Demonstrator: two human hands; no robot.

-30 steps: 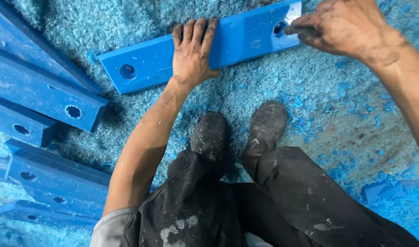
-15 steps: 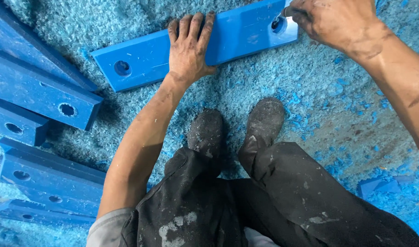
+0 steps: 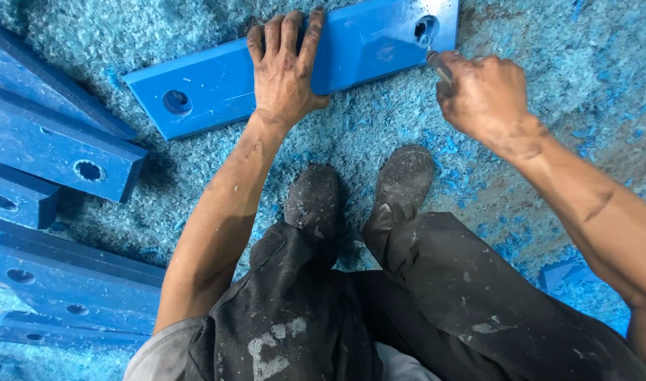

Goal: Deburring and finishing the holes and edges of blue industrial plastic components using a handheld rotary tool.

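A long blue plastic bar (image 3: 365,49) with a round hole near each end lies on a floor covered in blue shavings. My left hand (image 3: 284,67) presses flat on the bar's middle, fingers spread. My right hand (image 3: 482,95) is closed around a small metal tool (image 3: 437,67) whose tip touches the bar's near edge, just below the right-hand hole (image 3: 425,29). The tool is mostly hidden inside the fist.
Several more blue bars (image 3: 55,148) with holes are stacked at the left. My two dusty black shoes (image 3: 358,194) and dark trousers fill the lower middle. Blue shavings (image 3: 584,63) cover the floor all around. A small blue offcut (image 3: 559,271) lies at the right.
My right hand has come down from the right-hand hole to the bar's near edge. The left hand stays pressed on the bar. The view has shifted, so the bar sits lower in frame.
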